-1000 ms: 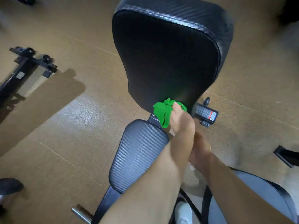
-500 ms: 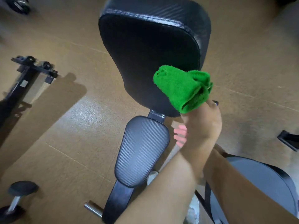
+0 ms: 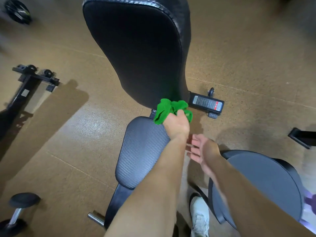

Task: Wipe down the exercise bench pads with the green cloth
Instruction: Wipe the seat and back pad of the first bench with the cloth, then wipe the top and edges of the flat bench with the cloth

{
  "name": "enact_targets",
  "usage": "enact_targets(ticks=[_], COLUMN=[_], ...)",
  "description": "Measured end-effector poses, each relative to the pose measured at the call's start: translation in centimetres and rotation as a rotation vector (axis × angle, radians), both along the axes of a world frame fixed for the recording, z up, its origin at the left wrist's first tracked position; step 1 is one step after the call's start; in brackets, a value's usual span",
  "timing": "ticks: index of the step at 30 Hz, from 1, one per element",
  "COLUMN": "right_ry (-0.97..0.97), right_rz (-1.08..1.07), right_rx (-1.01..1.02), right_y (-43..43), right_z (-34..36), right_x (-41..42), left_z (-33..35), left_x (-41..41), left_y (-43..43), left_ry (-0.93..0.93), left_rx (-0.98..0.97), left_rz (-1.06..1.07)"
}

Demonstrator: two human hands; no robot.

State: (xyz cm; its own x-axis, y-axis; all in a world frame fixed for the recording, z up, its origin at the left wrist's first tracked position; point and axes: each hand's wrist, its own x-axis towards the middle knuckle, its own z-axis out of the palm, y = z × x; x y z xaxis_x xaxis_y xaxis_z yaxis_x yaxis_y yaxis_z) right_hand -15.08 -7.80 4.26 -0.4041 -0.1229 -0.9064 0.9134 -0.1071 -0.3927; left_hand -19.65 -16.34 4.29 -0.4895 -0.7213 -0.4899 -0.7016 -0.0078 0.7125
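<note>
Green cloth [image 3: 171,109], bunched and crumpled, sits clenched in the left hand [image 3: 177,126] against the lower edge of the black back pad [image 3: 136,52], above the ribbed seat pad [image 3: 143,151]. Flattening it and pressing evenly would likely wipe better. The right hand [image 3: 202,152] hangs open, empty.

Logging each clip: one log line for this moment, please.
left hand: grips cloth | cloth: at back pad bottom edge | right hand: open, empty

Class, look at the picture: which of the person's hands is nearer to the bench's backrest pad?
Left. The left hand holds the green cloth at the backrest pad's lower edge; the right hand hangs open, lower and apart from it.
</note>
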Motion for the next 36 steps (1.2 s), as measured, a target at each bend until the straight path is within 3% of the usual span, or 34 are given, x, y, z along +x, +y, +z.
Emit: enact_targets(ticks=[2, 7, 10, 15, 22, 25, 29, 32, 36], right_ry=[0.037, 0.082, 0.171, 0.301, 0.409, 0.453, 0.372, 0.385, 0.437], right_rz=[-0.053, -0.212, -0.181, -0.043, 0.084, 0.134, 0.141, 0.152, 0.173], right_rx=[0.023, -0.081, -0.027, 0.069, 0.019, 0.056, 0.149, 0.194, 0.150], right_y=[0.4, 3.0, 5.5, 8.4, 9.8, 10.7, 14.1, 17.7, 24.1], right_z=[1.1, 3.0, 3.0, 3.5, 5.6, 5.6, 4.7, 4.5, 3.7], right_x=[0.3, 2.7, 5.2, 9.9, 14.8, 16.5, 18.5, 20.9, 25.4], left_z=[0.9, 2.3, 2.4, 4.0, 6.9, 7.2, 8.9, 10.1, 11.3], left_x=[2.8, 10.6, 13.9, 16.8, 21.4, 23.2, 25.2, 26.5, 28.4], left_y=[0.6, 3.0, 2.9, 2.7, 2.4, 2.7, 5.4, 9.1, 16.8], left_ry=[0.050, 0.338, 0.308, 0.099, 0.171, 0.145, 0.180, 0.208, 0.226], left_rx=[0.042, 0.661, 0.802, 0.312, 0.287, 0.167, 0.066, 0.089, -0.008], left_rz=[0.013, -0.012, -0.079, -0.150, -0.259, -0.275, -0.383, -0.577, -1.072])
